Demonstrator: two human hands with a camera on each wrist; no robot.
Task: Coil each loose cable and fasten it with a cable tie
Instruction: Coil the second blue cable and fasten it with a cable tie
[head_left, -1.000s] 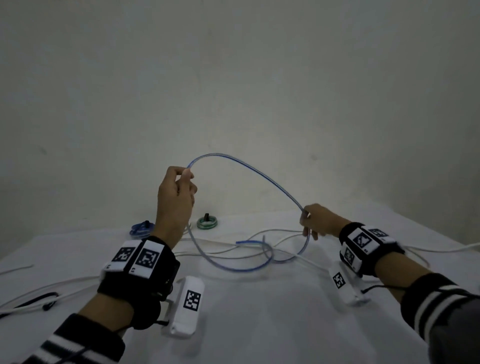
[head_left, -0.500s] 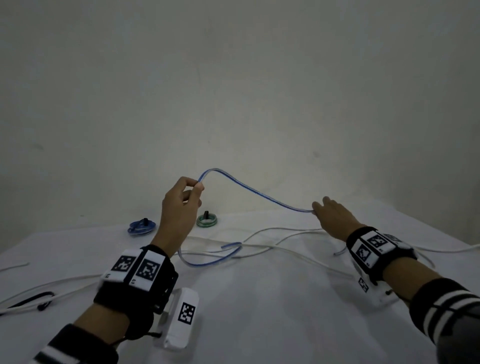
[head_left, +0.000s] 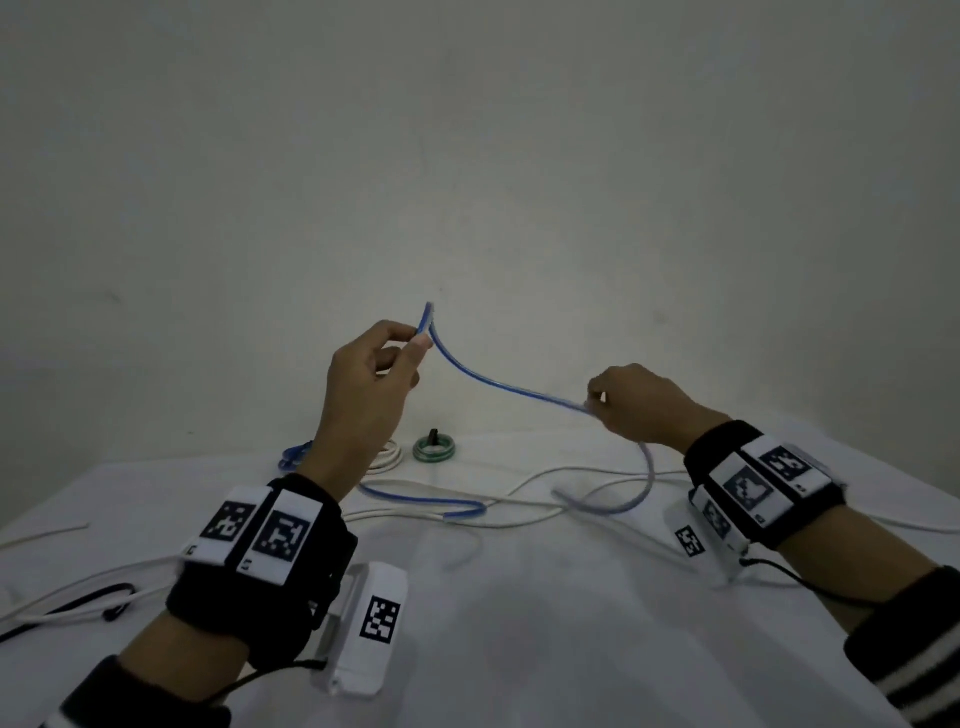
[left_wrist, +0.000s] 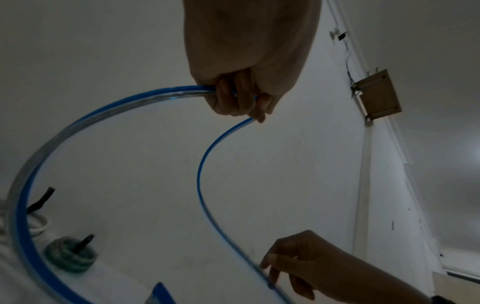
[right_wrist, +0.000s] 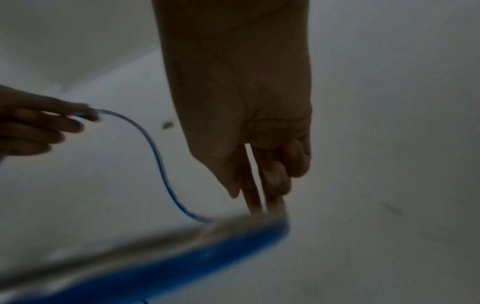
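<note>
Behind the loose cables (head_left: 519, 514) on the table (head_left: 519, 649), three coils (head_left: 435, 449) lie side by side.

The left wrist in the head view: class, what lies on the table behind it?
Behind the left hand, a white coil and a blue coil peek out; the wrist covers most of each. The green coil beside them shows whole.

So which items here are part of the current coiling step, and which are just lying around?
In use:
- blue cable
- left hand, pinching it
- right hand, gripping it

Lying about:
- green coil, tied
- white coil
- small blue coil
- loose white cables
- black cable
</note>
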